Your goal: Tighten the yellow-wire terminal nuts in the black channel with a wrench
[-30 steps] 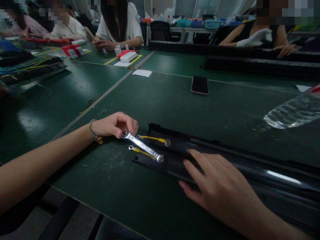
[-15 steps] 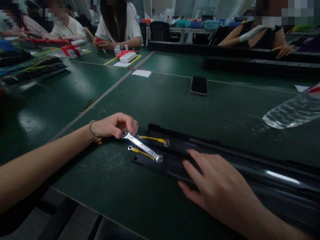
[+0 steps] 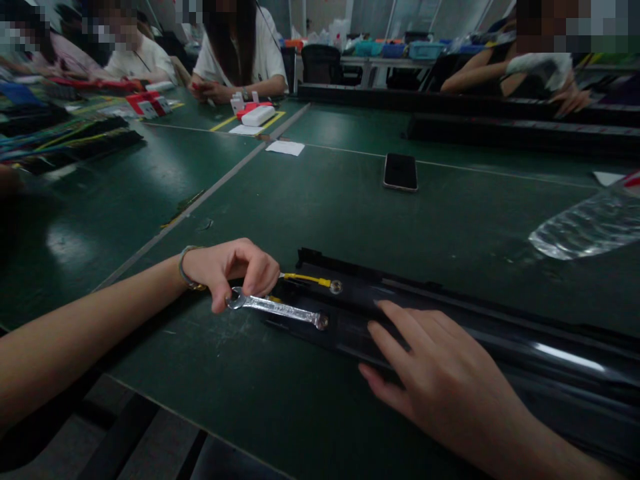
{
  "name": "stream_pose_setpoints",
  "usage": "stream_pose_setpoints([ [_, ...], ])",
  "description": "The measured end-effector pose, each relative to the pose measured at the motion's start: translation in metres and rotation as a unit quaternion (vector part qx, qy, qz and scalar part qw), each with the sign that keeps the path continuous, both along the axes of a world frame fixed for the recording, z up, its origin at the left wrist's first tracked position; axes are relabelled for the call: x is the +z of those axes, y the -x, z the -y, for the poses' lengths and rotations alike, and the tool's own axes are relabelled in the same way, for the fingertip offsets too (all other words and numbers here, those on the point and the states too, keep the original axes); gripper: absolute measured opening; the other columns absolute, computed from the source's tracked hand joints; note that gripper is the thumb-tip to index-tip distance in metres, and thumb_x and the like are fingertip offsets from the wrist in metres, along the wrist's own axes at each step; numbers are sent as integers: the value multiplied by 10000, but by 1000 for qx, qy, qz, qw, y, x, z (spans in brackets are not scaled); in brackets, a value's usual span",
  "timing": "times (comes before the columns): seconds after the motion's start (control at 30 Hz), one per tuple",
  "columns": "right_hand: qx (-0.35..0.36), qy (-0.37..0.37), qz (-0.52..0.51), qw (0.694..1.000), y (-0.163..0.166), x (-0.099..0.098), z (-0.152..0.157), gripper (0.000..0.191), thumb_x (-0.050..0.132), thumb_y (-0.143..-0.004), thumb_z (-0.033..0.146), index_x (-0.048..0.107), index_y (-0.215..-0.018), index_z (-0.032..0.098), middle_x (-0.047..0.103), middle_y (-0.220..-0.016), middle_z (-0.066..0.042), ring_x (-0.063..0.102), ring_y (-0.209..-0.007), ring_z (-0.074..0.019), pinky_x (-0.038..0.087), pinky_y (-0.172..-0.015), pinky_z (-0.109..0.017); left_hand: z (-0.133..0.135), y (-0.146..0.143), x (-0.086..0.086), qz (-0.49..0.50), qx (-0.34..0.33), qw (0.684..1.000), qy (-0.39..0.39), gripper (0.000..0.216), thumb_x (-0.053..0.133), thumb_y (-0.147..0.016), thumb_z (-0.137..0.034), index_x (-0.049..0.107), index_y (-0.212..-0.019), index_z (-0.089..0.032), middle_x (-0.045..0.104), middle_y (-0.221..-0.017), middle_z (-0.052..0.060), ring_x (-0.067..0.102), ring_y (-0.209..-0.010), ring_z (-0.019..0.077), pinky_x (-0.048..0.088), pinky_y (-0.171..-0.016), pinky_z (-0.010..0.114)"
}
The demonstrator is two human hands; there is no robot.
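Note:
My left hand [image 3: 237, 270] pinches the near end of a shiny double open-ended wrench [image 3: 280, 309]. The wrench's far end sits at a fastener on a long black channel-shaped part [image 3: 415, 288]. One yellow wire [image 3: 307, 279] with ring terminals runs to a second fastener [image 3: 335, 287] on the same part. Another yellow wire lies mostly hidden behind the wrench. My right hand [image 3: 430, 360] rests on the black part with its fingers spread, holding nothing.
A phone [image 3: 401, 172] lies on the green table [image 3: 325, 207] beyond the part. At the right is a clear plastic bottle [image 3: 585, 223]. Wire bundles [image 3: 70, 143] are at the left. Co-workers sit across the table, near red-and-white parts [image 3: 149, 105] and long black parts [image 3: 500, 130].
The wrench has swung about its far end, its held end coming down and left with my left hand. My right hand stays in place.

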State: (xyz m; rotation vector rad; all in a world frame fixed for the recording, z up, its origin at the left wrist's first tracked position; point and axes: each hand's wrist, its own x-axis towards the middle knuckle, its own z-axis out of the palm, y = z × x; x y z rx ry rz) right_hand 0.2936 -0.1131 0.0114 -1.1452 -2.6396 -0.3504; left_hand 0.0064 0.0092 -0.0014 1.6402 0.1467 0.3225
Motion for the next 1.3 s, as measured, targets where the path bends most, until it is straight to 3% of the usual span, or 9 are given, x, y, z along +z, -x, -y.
stream_pose_setpoints([
  [0.43, 6, -3, -7, 1000, 0, 1, 0, 241, 505, -743, 308, 643, -841, 136, 622, -961, -156, 557, -761, -230, 433, -655, -351, 2, -3, 2, 6, -34, 999, -1, 258, 745, -590, -365, 559, -635, -191, 506, -586, -8, 517, -582, 130, 443, -570, 269],
  [0.87, 1, 3, -5, 1000, 0, 1, 0, 220, 508, -736, 298, 636, -822, 141, 620, -950, -147, 549, -749, -228, 424, -639, -344, -4, 0, -2, 36, 101, 994, 9, 220, 751, -583, -356, 661, -751, -245, 510, -573, 1, 490, -541, 133, 427, -544, 274],
  [1.1, 3, -3, -4, 1000, -1, 1, 0, 228, 515, -735, 307, 632, -830, 135, 618, -958, -156, 554, -758, -225, 424, -646, -344, -5, 1, -6, 24, 174, 984, 6, 219, 687, -661, -370, 646, -784, -193, 524, -606, 10, 480, -559, 125, 433, -526, 245],
  [1.3, 7, -3, -6, 1000, -1, 2, 0, 226, 517, -734, 307, 634, -824, 137, 623, -947, -156, 557, -749, -228, 427, -639, -343, -5, 1, -7, 12, 194, 981, -5, 258, 674, -663, -403, 626, -765, -171, 522, -599, 9, 485, -546, 130, 447, -518, 257],
])
